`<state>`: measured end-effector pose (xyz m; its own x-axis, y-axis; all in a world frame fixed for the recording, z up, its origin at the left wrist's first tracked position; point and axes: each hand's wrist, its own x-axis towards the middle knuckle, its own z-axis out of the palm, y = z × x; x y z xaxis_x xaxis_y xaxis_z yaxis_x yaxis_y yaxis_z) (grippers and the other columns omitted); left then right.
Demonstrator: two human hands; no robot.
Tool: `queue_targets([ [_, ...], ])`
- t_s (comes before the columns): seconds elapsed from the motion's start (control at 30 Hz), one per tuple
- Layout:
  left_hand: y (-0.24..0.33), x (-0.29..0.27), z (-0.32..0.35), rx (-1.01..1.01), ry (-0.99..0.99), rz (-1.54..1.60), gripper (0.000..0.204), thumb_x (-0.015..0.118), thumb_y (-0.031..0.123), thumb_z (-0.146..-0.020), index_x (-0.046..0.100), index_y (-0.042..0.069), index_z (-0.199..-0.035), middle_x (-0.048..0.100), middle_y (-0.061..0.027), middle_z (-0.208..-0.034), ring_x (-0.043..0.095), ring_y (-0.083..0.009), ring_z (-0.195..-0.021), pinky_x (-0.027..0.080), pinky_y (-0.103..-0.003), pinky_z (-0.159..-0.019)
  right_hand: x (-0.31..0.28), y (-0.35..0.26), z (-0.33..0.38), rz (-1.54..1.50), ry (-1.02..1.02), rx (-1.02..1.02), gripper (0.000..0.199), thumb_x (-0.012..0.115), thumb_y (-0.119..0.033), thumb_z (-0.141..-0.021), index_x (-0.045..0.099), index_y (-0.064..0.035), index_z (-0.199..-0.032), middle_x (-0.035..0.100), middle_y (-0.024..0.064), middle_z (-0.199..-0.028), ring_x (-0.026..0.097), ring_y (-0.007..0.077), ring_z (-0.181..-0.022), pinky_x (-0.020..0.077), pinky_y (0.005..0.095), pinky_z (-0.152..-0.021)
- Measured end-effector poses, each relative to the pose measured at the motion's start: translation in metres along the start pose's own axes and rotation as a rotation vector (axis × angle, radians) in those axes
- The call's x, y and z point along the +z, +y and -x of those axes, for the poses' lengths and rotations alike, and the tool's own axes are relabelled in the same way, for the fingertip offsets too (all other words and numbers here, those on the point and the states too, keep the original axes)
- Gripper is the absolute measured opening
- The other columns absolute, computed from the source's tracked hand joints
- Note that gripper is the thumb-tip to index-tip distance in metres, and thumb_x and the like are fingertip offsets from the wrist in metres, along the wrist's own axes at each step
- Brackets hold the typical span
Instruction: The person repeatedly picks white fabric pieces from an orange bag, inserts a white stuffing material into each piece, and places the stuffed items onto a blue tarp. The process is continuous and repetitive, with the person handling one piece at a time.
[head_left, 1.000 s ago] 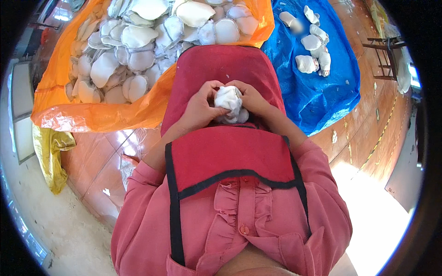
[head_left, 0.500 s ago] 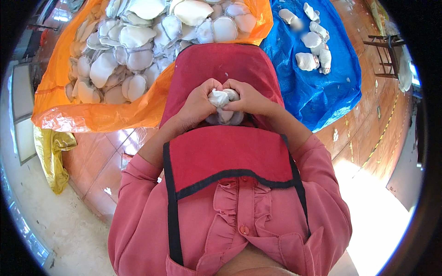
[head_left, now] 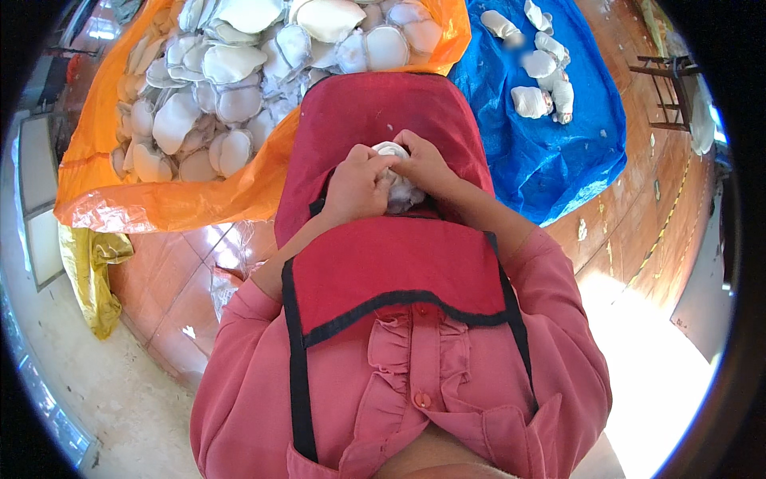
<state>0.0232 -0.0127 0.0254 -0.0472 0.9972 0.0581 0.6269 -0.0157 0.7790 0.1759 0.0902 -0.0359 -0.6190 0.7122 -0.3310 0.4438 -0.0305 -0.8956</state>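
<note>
Over my lap, a small white fabric piece [head_left: 404, 195] with fuzzy grey-white edges is held between both hands. My left hand [head_left: 357, 185] grips its left side, with the thumb and fingers bent across the front. From the right, my right hand [head_left: 427, 165] pinches the upper part, its thumb close to the left thumb. The top of the piece bulges up between the fingers, and its lower part hangs below them. Fingers hide much of it, so its full shape is unclear. A red apron [head_left: 391, 104] with black edging spreads beneath the hands.
An orange sheet [head_left: 183, 209] at the far left bears a heap of flat white sewn fabric pieces [head_left: 175, 120]. On a blue sheet [head_left: 511, 180] at the far right lie several rolled white pieces [head_left: 529, 102]. A yellow bag [head_left: 92, 275] sits left; a dark wooden stool [head_left: 670, 88] stands right.
My left hand has turned, and its fingers now fold across the front of the piece. My right hand has shifted slightly to the right. The piece looks reshaped, its top rounder.
</note>
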Motion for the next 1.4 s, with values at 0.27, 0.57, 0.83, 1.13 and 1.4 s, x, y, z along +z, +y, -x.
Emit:
queue_targets([
  [0.27, 0.021, 0.006, -0.014, -0.001, -0.065, -0.130, 0.037, 0.060, 0.005, -0.078, 0.056, 0.009, -0.114, 0.058, -0.0185, -0.096, 0.057, -0.0393, -0.092, 0.047, -0.049, -0.076, 0.016, -0.001, -0.010, 0.087, 0.346, 0.069, 0.027, 0.065, -0.023, -0.078, 0.059, -0.0033, -0.095, 0.066, 0.0242, -0.090, 0.063, 0.0419, -0.090, 0.0484, 0.0462, -0.077],
  [0.57, -0.001, -0.016, -0.037, 0.062, 0.272, -0.406, 0.042, 0.062, 0.008, -0.079, 0.052, 0.004, -0.120, 0.058, -0.0193, -0.104, 0.055, -0.0398, -0.102, 0.046, -0.047, -0.086, 0.019, -0.034, 0.001, -0.108, 0.468, -0.122, 0.052, 0.069, -0.010, -0.076, 0.044, -0.0004, -0.120, 0.062, 0.0247, -0.104, 0.063, 0.0390, -0.098, 0.0498, 0.0424, -0.085],
  [0.83, -0.014, -0.036, -0.045, -0.090, 0.271, -0.411, 0.040, 0.066, 0.013, -0.076, 0.055, 0.008, -0.113, 0.062, -0.0161, -0.103, 0.061, -0.0375, -0.091, 0.048, -0.046, -0.081, 0.026, -0.035, 0.002, -0.211, 0.145, -0.237, 0.053, 0.061, -0.007, -0.072, 0.045, -0.0023, -0.123, 0.060, 0.0205, -0.109, 0.060, 0.0364, -0.104, 0.0464, 0.0412, -0.091],
  [1.13, 0.001, -0.024, -0.037, -0.075, 0.233, -0.517, 0.041, 0.069, 0.020, -0.077, 0.055, 0.008, -0.114, 0.059, -0.0151, -0.096, 0.063, -0.0357, -0.080, 0.051, -0.047, -0.066, 0.019, -0.036, -0.017, 0.127, 0.566, -0.511, 0.042, 0.070, -0.001, -0.063, 0.059, -0.0072, -0.104, 0.059, 0.0120, -0.098, 0.055, 0.0311, -0.095, 0.0457, 0.0388, -0.084],
  [1.4, -0.008, -0.015, -0.041, -0.265, 0.132, -0.478, 0.049, 0.068, 0.024, -0.078, 0.052, 0.013, -0.124, 0.060, -0.0153, -0.097, 0.064, -0.0365, -0.084, 0.052, -0.047, -0.069, 0.014, -0.032, -0.018, 0.032, 0.511, -0.541, 0.023, 0.069, 0.001, -0.065, 0.063, -0.0085, -0.085, 0.061, 0.0058, -0.078, 0.057, 0.0257, -0.074, 0.0472, 0.0357, -0.069],
])
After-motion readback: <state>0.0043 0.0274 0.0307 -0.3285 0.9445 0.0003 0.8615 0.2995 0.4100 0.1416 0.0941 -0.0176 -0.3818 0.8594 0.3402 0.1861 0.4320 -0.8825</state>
